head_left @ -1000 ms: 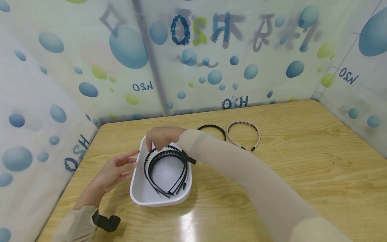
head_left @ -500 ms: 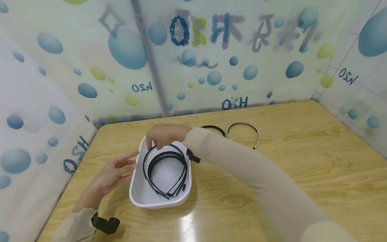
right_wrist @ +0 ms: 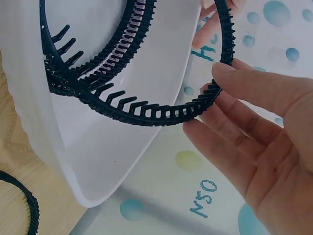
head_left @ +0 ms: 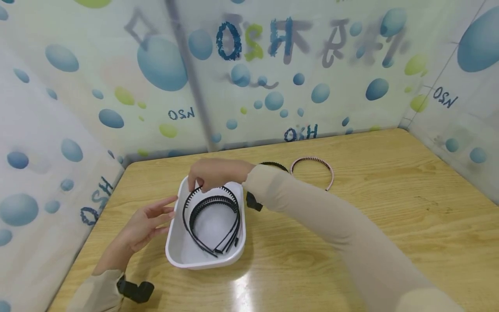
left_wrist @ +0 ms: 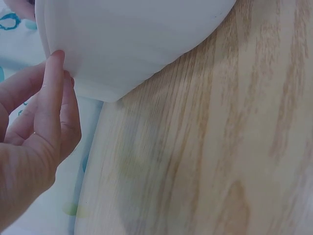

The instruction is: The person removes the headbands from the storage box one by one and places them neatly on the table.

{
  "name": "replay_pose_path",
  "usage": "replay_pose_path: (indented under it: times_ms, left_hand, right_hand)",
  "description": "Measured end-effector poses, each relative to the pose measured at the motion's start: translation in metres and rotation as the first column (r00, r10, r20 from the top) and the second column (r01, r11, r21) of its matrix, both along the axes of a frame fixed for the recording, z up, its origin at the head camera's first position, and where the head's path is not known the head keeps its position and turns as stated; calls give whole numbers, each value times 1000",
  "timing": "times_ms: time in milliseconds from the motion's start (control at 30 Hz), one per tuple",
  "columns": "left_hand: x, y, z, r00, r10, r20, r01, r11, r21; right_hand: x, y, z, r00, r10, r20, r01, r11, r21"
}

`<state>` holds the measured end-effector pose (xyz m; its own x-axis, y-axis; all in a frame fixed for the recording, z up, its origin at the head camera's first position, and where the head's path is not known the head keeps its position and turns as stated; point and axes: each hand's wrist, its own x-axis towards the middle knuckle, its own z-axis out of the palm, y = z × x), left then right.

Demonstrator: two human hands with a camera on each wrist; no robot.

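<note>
A white plastic tub [head_left: 202, 264] stands on the table with several toothed headbands inside. Over its far end, my right hand [head_left: 218, 173] pinches a black toothed headband [right_wrist: 161, 117] between thumb and fingers. The band's comb teeth point inward, and its lower ends overlap the other black headbands [head_left: 214, 200] in the head view. In the right wrist view a pinkish strip shows between those nested bands [right_wrist: 131, 36]. My left hand [head_left: 146, 225] is at the tub's left side, its fingers extended and fingertips at the wall [left_wrist: 122, 39] just below the rim.
Beyond my right sleeve [head_left: 312, 212], a pink headband [head_left: 330, 167] and a black headband [head_left: 274, 164], both partly covered by the sleeve, lie on the wooden table [head_left: 390, 182]. A printed curtain [head_left: 249, 99] rises behind the table's back edge.
My right hand has risen slightly, its wrist shifting right and back. The pinched headband has drawn a little apart from the others. The left hand stays at the tub's side.
</note>
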<state>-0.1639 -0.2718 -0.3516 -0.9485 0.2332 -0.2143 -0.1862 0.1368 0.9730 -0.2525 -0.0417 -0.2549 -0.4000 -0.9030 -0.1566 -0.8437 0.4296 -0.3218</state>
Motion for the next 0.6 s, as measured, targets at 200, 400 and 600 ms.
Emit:
replay_pose_path:
  times_ms: [200,400,600]
  left_hand:
    - [1,0,0,1000,-4,-5,4,1000,-2]
    - [1,-1,-1,1000,-16,-7,16,999,31]
    - [0,0,0,1000,-6,10,6,1000,24]
  right_hand:
    - [2,11,4,1000,11,-10,-12,997,-71]
    - [3,19,12,1000,-17,-14,16,996,-90]
    - [3,27,23,999,-32,-20,30,994,-103]
